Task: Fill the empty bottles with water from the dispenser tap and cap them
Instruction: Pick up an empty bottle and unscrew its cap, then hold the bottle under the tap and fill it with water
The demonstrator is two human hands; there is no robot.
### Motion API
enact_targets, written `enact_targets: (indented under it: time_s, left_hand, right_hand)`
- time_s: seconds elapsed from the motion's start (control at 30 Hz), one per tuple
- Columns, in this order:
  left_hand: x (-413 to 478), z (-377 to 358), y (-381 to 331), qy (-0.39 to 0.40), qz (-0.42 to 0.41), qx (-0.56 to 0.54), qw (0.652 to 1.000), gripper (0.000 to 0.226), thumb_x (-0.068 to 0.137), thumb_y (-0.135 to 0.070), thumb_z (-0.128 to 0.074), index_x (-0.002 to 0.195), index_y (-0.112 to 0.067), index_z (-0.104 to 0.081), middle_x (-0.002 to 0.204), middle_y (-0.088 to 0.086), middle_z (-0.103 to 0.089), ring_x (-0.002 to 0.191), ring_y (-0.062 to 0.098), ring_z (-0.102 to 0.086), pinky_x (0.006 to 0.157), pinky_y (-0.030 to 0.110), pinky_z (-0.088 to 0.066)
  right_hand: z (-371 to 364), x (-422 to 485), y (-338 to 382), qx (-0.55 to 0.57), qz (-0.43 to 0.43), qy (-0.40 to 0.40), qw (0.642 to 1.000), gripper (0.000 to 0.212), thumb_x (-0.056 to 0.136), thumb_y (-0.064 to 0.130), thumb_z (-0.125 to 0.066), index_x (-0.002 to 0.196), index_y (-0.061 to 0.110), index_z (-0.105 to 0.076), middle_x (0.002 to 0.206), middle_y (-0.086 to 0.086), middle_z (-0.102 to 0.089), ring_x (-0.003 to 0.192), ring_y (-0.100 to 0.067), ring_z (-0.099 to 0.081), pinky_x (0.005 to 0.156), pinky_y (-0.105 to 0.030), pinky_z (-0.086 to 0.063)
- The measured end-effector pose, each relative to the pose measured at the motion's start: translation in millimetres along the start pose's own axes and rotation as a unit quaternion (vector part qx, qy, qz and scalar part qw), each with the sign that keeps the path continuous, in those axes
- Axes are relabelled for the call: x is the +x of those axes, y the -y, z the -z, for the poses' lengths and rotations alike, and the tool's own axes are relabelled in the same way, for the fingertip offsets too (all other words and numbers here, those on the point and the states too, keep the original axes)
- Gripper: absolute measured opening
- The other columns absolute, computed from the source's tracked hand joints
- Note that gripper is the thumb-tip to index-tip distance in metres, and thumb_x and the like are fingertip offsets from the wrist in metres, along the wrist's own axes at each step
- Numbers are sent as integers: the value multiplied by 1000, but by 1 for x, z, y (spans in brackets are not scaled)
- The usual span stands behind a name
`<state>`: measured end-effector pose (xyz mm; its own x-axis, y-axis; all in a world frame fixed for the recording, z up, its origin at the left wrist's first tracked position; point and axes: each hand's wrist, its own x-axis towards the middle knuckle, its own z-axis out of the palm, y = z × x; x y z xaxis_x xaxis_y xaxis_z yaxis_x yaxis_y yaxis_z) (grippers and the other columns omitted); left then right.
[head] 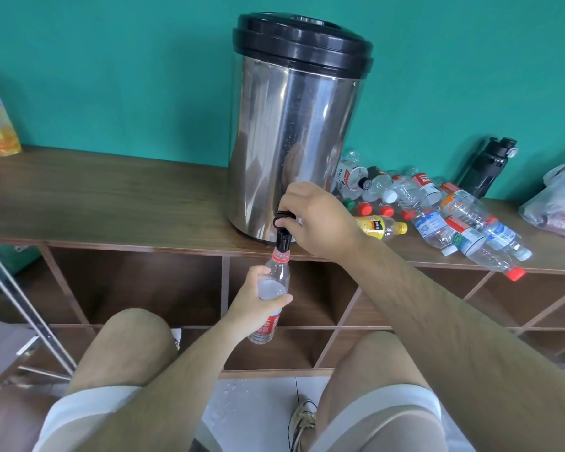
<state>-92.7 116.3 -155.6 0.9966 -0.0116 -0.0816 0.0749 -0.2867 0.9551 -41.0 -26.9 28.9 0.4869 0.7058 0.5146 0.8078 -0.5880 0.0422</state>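
Right hand (317, 220): fingers curled narrowly over the black lever (282, 217) of the tap (282, 236), gripping it from the right side. Left hand (258, 298): fingers and thumb wrapped round the upper body of the bottle (276, 275), holding it nearly upright below the shelf edge, its open mouth up against the tap spout.

Components, largest first:
- Wooden shelf unit (111, 197): flat brown grained top, open square compartments beneath.
- Dispenser (291, 141): tall cylinder of polished, reflective steel standing at the front edge of the shelf top, closed by a round black plastic lid (302, 40). The tap projects from its base over the edge.
- Empty bottles (454, 220): a loose heap of clear, ribbed plastic bottles lying on their sides to the right of the dispenser, several crumpled, with red, blue and white labels; some carry red or white caps.
- Black flask (490, 168): upright against the wall, behind the heap.
- Yellow bottle (380, 226): small, lying on its side just right of the right hand.
- Bottle in hand: clear plastic, red neck ring, red label; water surface visible at shoulder level.
- Loose caps (365, 208): red and green, round, near the dispenser base
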Motion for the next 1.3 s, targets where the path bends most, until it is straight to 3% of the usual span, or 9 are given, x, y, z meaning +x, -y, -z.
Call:
enact_targets:
  time_s: [0.17, 0.27, 0.4, 0.57, 0.7, 0.8, 0.97, 1.13, 1.3]
  left_hand:
    - [1, 0, -1, 4, 4, -9, 1000, 73, 82, -42, -84, 136, -37, -34, 126, -11, -50, 115, 16, -57, 99, 34, -52]
    - [1, 0, 0, 3, 6, -16, 1000, 73, 82, -41, -84, 136, -37, -35, 125, -13, -50, 114, 14, -57, 96, 32, -51]
    - [-1, 1, 1, 7, 6, -42, 999, 70, 83, -37, -85, 134, -37, -37, 124, -13, -53, 112, 11, -59, 90, 28, -50]
    - [4, 3, 3, 6, 6, -44, 999, 72, 80, -36, -87, 132, -38, -38, 123, -9, -53, 116, 18, -59, 100, 39, -55]
    - [7, 4, 4, -2, 11, -37, 999, 74, 79, -40, -87, 133, -42, -38, 127, -10, -54, 117, 17, -58, 102, 44, -53]
    - [8, 3, 5, -2, 11, -27, 1000, 76, 79, -42, -87, 135, -42, -36, 128, -11, -53, 118, 17, -58, 103, 44, -54]
    - [8, 1, 3, -1, 10, -27, 1000, 73, 80, -41, -86, 133, -43, -36, 128, -11, -53, 117, 17, -58, 101, 42, -54]
    - [9, 1, 3, 6, 4, -37, 999, 69, 81, -36, -86, 131, -44, -39, 125, -13, -54, 118, 14, -57, 100, 39, -54]
    - [9, 3, 3, 8, 3, -37, 999, 68, 80, -35, -87, 126, -48, -39, 123, -15, -55, 114, 10, -58, 88, 26, -53]
  right_hand:
    - [-16, -15, 3, -83, 107, -42, 990, 18, 80, -2, -79, 80, 6, -62, 82, -11, -58, 74, -31, -56, 52, -43, -53]
    - [-24, -26, 6, -100, 125, -48, 986, 8, 88, 7, -74, 85, 5, -66, 87, -11, -59, 79, -30, -58, 60, -39, -55]
    - [-29, -58, 12, 108, -78, -143, 981, 25, 99, 24, -53, 103, 2, -62, 102, -9, -56, 96, -19, -51, 86, -29, -43]
    - [-53, -97, 18, 317, -413, -256, 815, 32, 105, 16, -34, 125, 13, -59, 121, -11, -59, 107, -22, -59, 94, -20, -48]
    - [-69, -118, 25, 304, -457, -231, 803, 36, 111, 4, -30, 117, 27, -58, 109, -7, -63, 95, -10, -67, 93, -18, -53]
    - [-73, -120, 17, 337, -498, -204, 772, 34, 111, 8, -30, 106, 29, -57, 94, -4, -63, 75, -12, -65, 72, -25, -57]
    - [-77, -119, -2, 371, -549, -190, 724, 22, 107, 15, -44, 120, 27, -56, 106, 4, -59, 95, -13, -60, 84, -28, -54]
    - [-78, -109, -13, 330, -525, -169, 766, 33, 109, 15, -51, 141, 22, -49, 120, -4, -60, 87, -11, -67, 73, -10, -53]
    - [-93, -102, -29, 185, -449, -164, 858, 37, 103, 22, -65, 140, 16, -63, 131, 3, -62, 118, -9, -50, 105, -27, -44]
